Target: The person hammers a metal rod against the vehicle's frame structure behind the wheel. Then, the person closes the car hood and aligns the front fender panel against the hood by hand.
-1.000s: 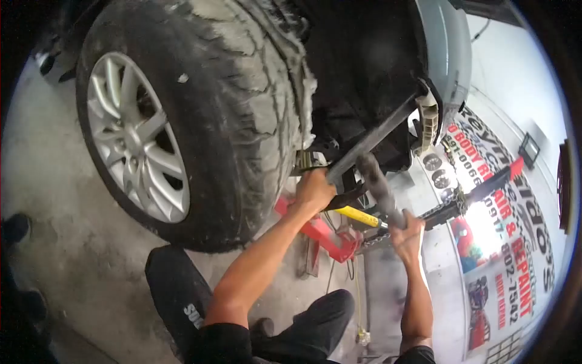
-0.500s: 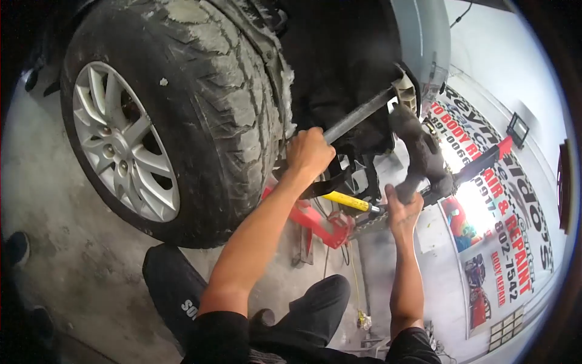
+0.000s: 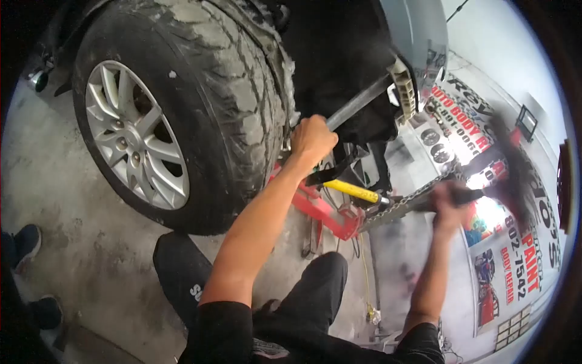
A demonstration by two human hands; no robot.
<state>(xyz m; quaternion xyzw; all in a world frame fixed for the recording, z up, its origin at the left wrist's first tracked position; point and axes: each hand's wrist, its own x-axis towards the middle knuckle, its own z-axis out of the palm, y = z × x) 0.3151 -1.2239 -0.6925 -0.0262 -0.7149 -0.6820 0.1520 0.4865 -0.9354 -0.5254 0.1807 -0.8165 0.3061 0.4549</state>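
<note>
My left hand (image 3: 313, 142) is closed around the lower end of a grey metal bar (image 3: 359, 104), beside the tyre. The bar slants up to a pale plastic bracket (image 3: 402, 87) at the edge of the wheel well. Out to the right, my right hand (image 3: 450, 205) is closed on the handle of a dark hammer (image 3: 514, 173), whose head is smeared by motion. Between and below my hands lies a yellow cylinder (image 3: 353, 190). A chain (image 3: 418, 193) runs beside my right hand.
A large muddy wheel (image 3: 139, 130) stands at the left. Below the yellow cylinder is a red metal stand (image 3: 321, 212). A printed banner (image 3: 515, 255) hangs on the right wall. Another person's shoes (image 3: 27, 246) are at the far left, on the concrete floor (image 3: 115, 267).
My right hand has swung the hammer to the right, away from the bar and bracket. My left hand has stayed on the bar. The view has shifted slightly.
</note>
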